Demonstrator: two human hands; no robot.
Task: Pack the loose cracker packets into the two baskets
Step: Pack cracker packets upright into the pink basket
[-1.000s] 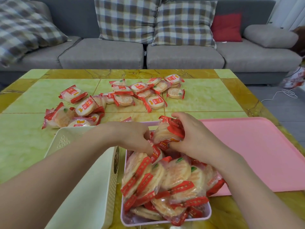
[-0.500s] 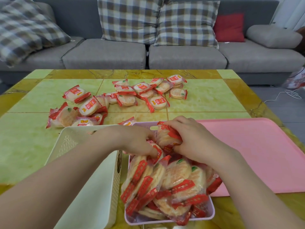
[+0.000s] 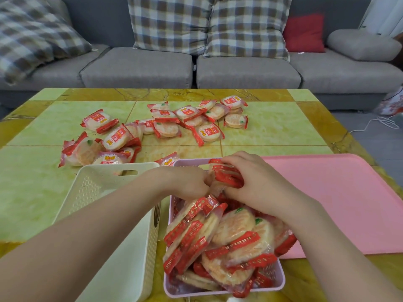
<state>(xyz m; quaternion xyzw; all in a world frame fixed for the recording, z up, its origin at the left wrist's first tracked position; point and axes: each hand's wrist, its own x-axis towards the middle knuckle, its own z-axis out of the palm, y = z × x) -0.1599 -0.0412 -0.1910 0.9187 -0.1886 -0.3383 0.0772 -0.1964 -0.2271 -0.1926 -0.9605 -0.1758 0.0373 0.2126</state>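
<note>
A lilac basket [image 3: 277, 284] in front of me is heaped with red-and-clear cracker packets [image 3: 237, 234]. My right hand [image 3: 257, 182] presses a bundle of packets [image 3: 226, 175] down at the basket's far end, fingers curled over them. My left hand [image 3: 187, 182] meets that bundle from the left and grips its edge. A cream basket [image 3: 102, 179] stands to the left of the lilac one; its inside looks bare where it shows. Several loose packets [image 3: 165, 125] lie scattered across the far half of the table.
A pink tray [image 3: 335, 199] lies flat on the right, touching the lilac basket. The table [image 3: 32, 188] is green and yellow marble. A grey sofa [image 3: 246, 70] with checked cushions runs behind it. A white cable [image 3: 379, 123] lies on the floor at right.
Both hands have lowered the bundle of packets from above the lilac basket down into its far end. The view has tilted slightly.
</note>
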